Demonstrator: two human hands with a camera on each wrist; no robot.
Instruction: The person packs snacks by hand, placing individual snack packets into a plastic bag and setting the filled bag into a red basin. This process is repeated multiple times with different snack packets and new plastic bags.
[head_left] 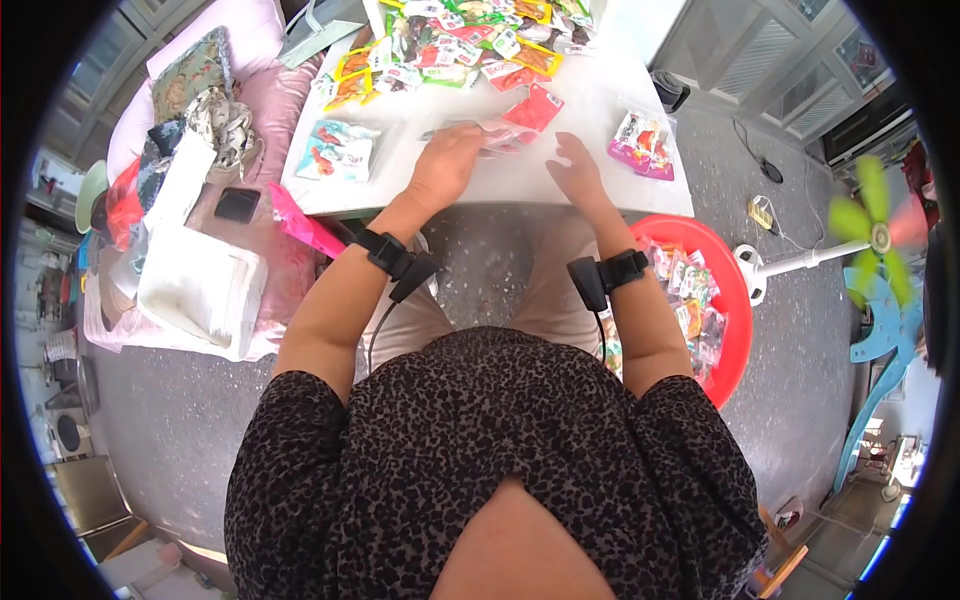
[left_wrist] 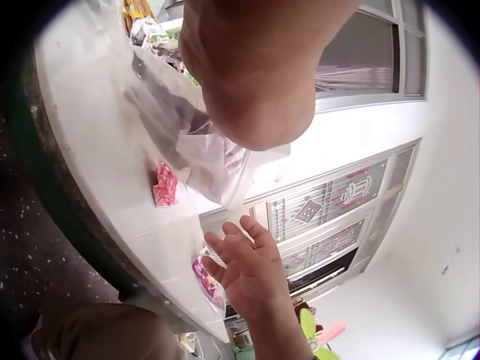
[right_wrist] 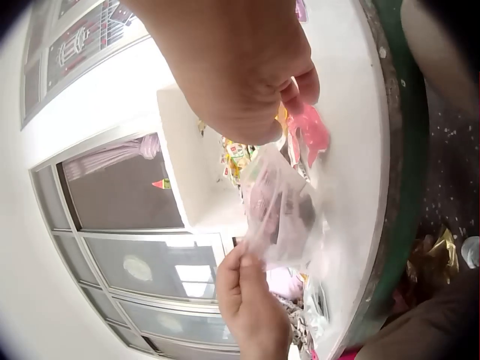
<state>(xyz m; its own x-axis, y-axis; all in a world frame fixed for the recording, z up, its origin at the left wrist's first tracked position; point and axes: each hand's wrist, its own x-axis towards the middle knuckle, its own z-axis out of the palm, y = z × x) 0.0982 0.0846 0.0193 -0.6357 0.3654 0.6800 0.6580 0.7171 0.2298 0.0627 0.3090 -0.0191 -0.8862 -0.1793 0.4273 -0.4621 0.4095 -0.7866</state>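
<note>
My left hand (head_left: 445, 165) pinches the edge of a clear plastic bag (head_left: 490, 135) above the table's near side; the right wrist view shows thumb and fingers of that left hand (right_wrist: 255, 307) on the bag (right_wrist: 277, 214), with reddish and dark shapes showing through it. To the right, my right hand (head_left: 580, 178) is raised with fingers loosely bent and apart, touching nothing in the left wrist view, where the hand (left_wrist: 255, 281) is seen palm side. A red packet (head_left: 535, 108) lies between the hands, just beyond them.
Many colourful packets (head_left: 450, 45) are heaped at the table's back. A blue-white bag (head_left: 338, 150) lies left, a pink packet (head_left: 643, 145) right. Beside the table stand a red tub (head_left: 735, 310) of packets and a green-bladed fan (head_left: 880, 235). A white foam box (head_left: 200, 290) sits left.
</note>
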